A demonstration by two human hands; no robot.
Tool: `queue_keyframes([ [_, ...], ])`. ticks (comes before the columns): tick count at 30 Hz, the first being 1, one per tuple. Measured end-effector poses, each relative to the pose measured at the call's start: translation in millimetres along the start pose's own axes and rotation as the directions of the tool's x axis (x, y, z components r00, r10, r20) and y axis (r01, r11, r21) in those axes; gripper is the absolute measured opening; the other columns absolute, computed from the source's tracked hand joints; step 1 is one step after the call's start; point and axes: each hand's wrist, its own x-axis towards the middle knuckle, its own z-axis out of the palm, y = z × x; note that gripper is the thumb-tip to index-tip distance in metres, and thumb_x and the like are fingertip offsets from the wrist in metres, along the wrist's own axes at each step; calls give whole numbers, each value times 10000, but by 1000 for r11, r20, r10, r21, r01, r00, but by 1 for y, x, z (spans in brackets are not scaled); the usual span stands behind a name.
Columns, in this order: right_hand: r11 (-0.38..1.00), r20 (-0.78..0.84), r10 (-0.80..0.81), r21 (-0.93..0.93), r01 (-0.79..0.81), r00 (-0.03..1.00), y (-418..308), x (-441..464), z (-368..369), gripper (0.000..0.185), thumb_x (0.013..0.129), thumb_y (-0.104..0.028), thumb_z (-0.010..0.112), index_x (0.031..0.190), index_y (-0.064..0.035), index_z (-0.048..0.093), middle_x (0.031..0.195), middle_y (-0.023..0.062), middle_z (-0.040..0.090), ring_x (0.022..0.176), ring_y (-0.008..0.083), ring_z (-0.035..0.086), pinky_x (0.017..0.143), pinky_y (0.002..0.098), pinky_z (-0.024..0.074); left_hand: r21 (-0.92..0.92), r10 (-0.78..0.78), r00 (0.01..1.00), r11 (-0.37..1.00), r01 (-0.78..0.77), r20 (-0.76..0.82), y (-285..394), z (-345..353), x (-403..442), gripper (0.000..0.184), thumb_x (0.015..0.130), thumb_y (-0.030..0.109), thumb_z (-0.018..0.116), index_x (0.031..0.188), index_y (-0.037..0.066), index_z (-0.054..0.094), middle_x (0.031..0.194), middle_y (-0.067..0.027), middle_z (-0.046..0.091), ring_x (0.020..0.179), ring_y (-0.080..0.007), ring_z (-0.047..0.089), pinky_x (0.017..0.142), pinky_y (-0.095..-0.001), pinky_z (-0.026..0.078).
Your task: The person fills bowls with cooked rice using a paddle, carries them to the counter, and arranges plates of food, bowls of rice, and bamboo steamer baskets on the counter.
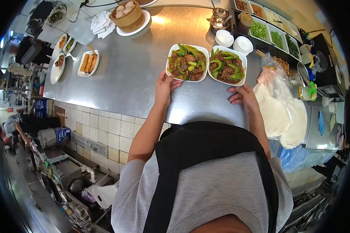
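Observation:
Two white square dishes of brown meat with green pepper strips stand side by side on the steel counter: the left dish (187, 79) and the right dish (228, 82). My left hand (166, 88) is at the near left corner of the left dish, its fingers bent around that corner and touching the rim. Just below the near right corner of the right dish is my right hand (243, 96). Its fingers are loosely curled and apart, with nothing visible in them. Whether its fingertips touch the dish is hard to tell.
Small white saucers (243, 44) are stacked behind the dishes. A bamboo steamer (125, 16) and a plate of rolls (88, 63) sit to the left. Flat dough sheets (274, 110) and plastic lie at right, below chopped-green trays (259, 29). Another person (11, 126) bends at far left.

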Motion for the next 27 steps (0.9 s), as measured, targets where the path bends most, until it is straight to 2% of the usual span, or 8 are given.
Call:
queue_keyframes([
  [1, 1000, 1, 0, -3, 0, 1000, -3, -1, 1, 445, 895, -141, 429, 1327, -95, 333, 928, 142, 632, 593, 174, 616, 506, 275, 532, -3, 1, 1000, 1000, -1, -1, -1, 1, 1, 347, 861, 65, 513, 1195, -7, 450, 964, -122, 609, 747, -185, 648, 652, -268, 554],
  [3, 985, -26, -78, 151, 81, 997, -16, -9, 6, 475, 875, -106, 398, 1341, -104, 308, 928, 161, 630, 622, 188, 630, 523, 294, 547, 15, 33, 999, 999, -32, -17, -1, 2, 2, 321, 852, 42, 499, 1167, -11, 468, 934, -117, 616, 730, -184, 648, 641, -268, 556],
  [13, 994, 15, -41, 104, 39, 999, -15, 23, 18, 532, 844, -77, 400, 1356, -83, 260, 827, 180, 626, 575, 206, 630, 484, 299, 541, 63, 78, 988, 996, -71, -131, 23, -22, 40, 337, 817, -3, 467, 1152, 7, 431, 906, -132, 614, 675, -201, 645, 589, -291, 568],
  [17, 992, 82, -21, 127, 11, 996, -16, 31, 38, 592, 822, -51, 420, 1379, -106, 228, 817, 189, 626, 557, 221, 625, 472, 314, 536, 53, 75, 983, 996, -67, -166, 41, -16, 92, 390, 805, 10, 485, 1180, 13, 377, 889, -142, 615, 689, -221, 651, 594, -305, 570],
  [21, 989, 133, 8, 143, -27, 991, -20, 39, 63, 603, 817, -40, 431, 1371, -131, 209, 824, 191, 624, 561, 225, 628, 481, 317, 543, -2, 86, 988, 996, -87, -126, 53, 3, 164, 418, 787, 4, 502, 1183, 14, 367, 883, -160, 612, 686, -243, 650, 585, -317, 570],
  [25, 988, 158, 6, 150, -30, 987, -21, 59, 81, 619, 837, -45, 411, 1389, -146, 149, 862, 200, 610, 575, 234, 631, 487, 325, 548, -24, 93, 985, 995, -97, -148, 59, 36, 223, 328, 798, -8, 465, 1122, -3, 419, 868, -169, 598, 649, -254, 636, 578, -309, 573],
  [26, 988, 154, -1, 152, -23, 988, -24, 65, 86, 619, 837, -45, 411, 1389, -146, 149, 862, 200, 610, 575, 234, 631, 487, 325, 548, -17, 62, 988, 998, -65, -141, 63, 44, 236, 349, 823, -7, 467, 1165, 2, 402, 957, -170, 576, 715, -269, 635, 637, -320, 573],
  [27, 987, 159, -3, 161, -23, 987, -27, 71, 91, 629, 836, -47, 410, 1394, -146, 138, 870, 204, 607, 577, 235, 631, 488, 325, 548, -16, 65, 989, 998, -67, -134, 66, 48, 247, 349, 823, -7, 467, 1165, 2, 402, 957, -170, 576, 715, -269, 635, 637, -320, 573],
])
